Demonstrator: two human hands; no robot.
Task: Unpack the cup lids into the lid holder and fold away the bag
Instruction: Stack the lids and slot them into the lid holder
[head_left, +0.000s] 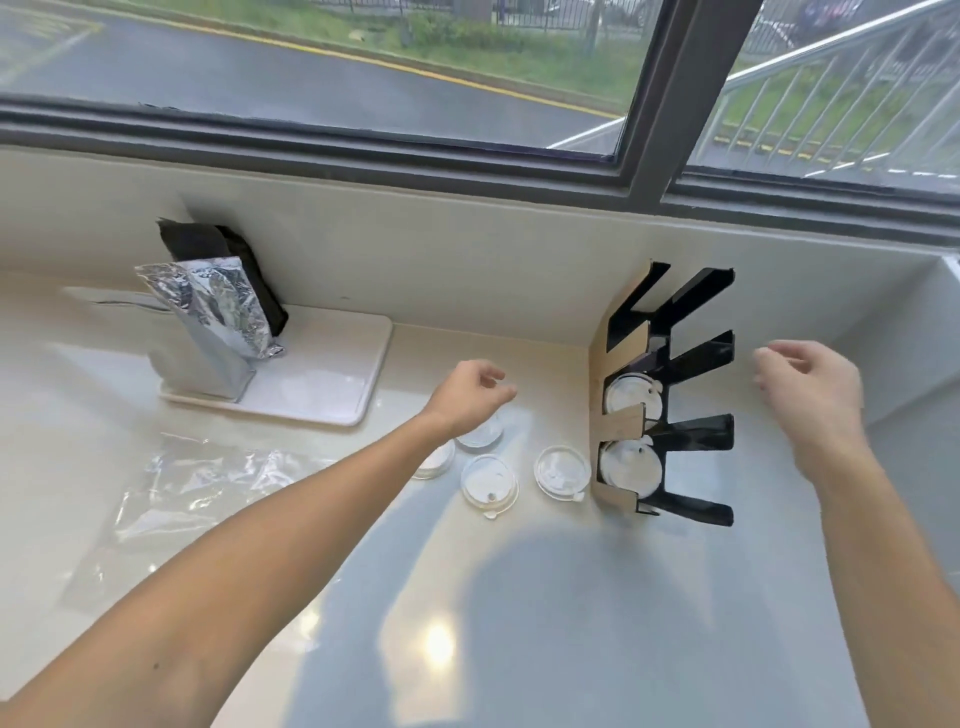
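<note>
Head cam: 4 loose lids (489, 480) lie flat on counter (467, 623), just left of lid holder (670, 395) w/ 2 lids slotted in. Clear bag (202, 483) crumpled further left. Left hand (470, 397) above lids, fingers curled loosely, empty. Right hand (810, 395) by holder, fingers apart, empty.

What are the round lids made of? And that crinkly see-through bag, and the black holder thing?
The lids look like thin, clear-to-whitish plastic, since the counter shows faintly through them. The bag seems to be thin clear plastic film: crumpled, with shiny wrinkles. The lid holder looks like glossy black plastic or acrylic, with brown card-like panels on one side; I can't be sure.
</note>
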